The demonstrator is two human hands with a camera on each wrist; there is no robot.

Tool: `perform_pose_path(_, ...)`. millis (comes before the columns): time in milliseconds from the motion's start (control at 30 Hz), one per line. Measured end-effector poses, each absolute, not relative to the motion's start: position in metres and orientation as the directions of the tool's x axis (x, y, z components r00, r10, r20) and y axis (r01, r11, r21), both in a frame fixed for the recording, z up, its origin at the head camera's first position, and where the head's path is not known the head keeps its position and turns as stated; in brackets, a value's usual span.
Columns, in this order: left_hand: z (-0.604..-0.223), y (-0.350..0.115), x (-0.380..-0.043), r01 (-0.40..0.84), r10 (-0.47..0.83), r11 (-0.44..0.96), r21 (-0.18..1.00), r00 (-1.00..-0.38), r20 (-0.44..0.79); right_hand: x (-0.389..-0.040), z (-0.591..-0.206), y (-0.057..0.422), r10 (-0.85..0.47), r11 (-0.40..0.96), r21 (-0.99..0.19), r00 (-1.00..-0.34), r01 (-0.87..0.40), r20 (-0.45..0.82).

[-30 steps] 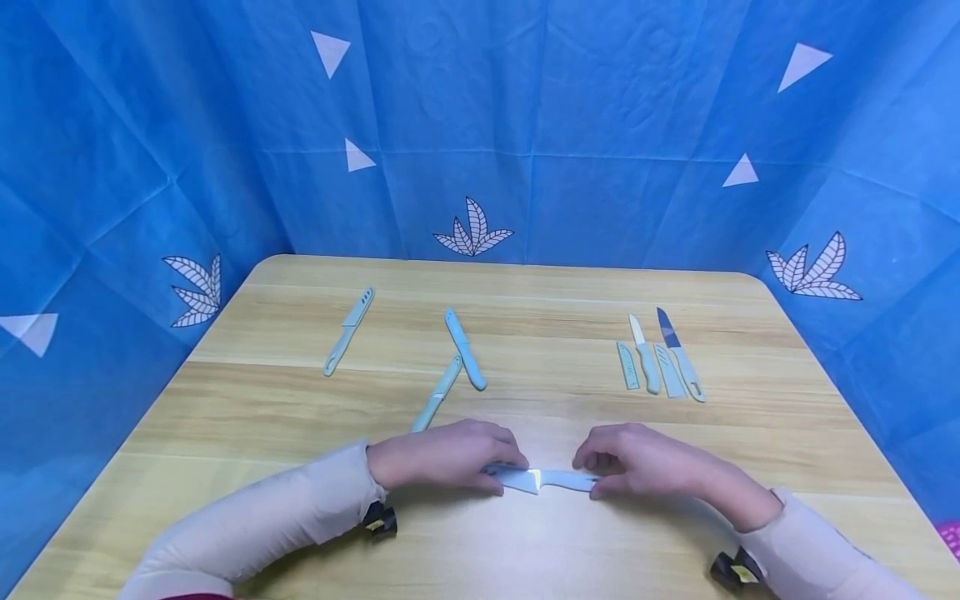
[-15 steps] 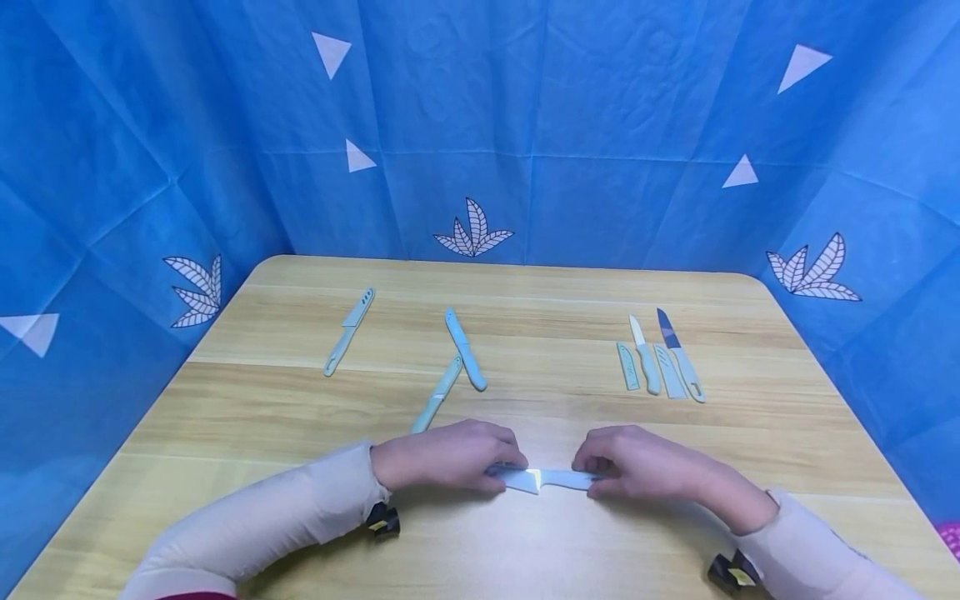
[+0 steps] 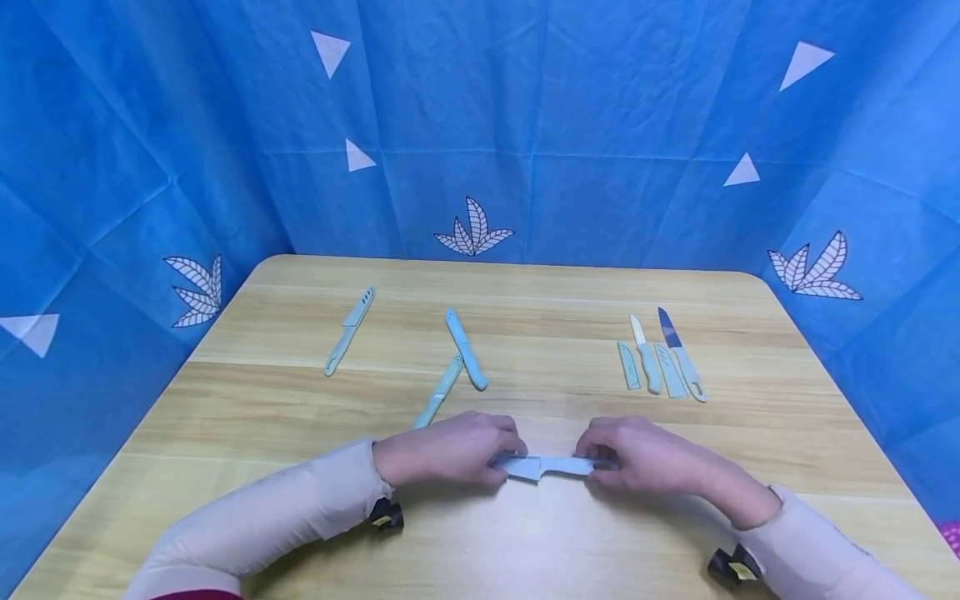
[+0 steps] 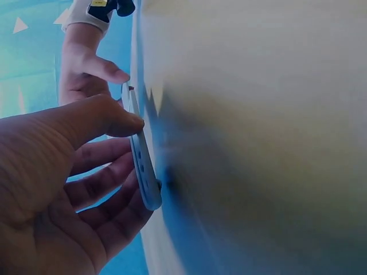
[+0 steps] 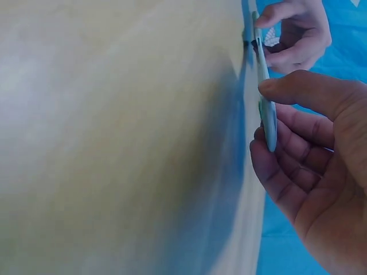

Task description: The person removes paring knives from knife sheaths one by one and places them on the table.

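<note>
A pale blue knife (image 3: 566, 466) lies crosswise between both hands in the head view, its blade mostly inside a matching sheath (image 3: 522, 468). My left hand (image 3: 461, 450) pinches the sheath between thumb and fingers; the left wrist view shows slots along the sheath (image 4: 144, 166). At the other end, my right hand (image 3: 647, 454) grips the handle, thumb on one side and fingers on the other. The handle (image 5: 268, 123) appears edge-on in the right wrist view, close over the tabletop. Part of the sheath's tip is hidden behind the left fingers.
On the wooden table (image 3: 300, 433), sheathed knives lie at the far left (image 3: 348, 333) and centre, where a bluer knife (image 3: 467, 350) touches a paler knife (image 3: 441, 390). At right lie a bare white-bladed knife (image 3: 647, 358), a dark-bladed knife (image 3: 682, 358) and two loose sheaths (image 3: 628, 367).
Both hands and the knife have shifted slightly up in the head view. The right fingers have moved a little along the handle. The other knives stay put.
</note>
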State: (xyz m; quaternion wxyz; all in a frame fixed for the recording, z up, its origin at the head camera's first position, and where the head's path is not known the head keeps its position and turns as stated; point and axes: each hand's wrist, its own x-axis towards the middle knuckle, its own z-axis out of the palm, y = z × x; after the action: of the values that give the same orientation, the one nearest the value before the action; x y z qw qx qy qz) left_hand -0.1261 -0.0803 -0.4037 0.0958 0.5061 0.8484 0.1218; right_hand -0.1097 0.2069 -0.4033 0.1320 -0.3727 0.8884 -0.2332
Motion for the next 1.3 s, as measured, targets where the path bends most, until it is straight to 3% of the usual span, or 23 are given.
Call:
perform_pose_path(233,-0.401,-0.078,-0.128,0.822,0.862,0.490,0.289,-0.506,-0.023,-0.114,-0.396,0.208,-0.708,0.611,-0.486,-0.706,-0.625,0.018)
perform_pose_path(767,-0.401,-0.074,-0.130,0.821,0.858,0.492,0.290,-0.514,-0.001,-0.119,-0.391,0.211,-0.692,0.612,-0.404,-0.708,-0.680,0.142)
perform_pose_path(1300,-0.393,-0.077,-0.134,0.846,0.849,0.492,0.206,-0.518,0.103,-0.119,-0.385,0.214,-0.671,0.635,-0.406,-0.730,-0.657,0.133)
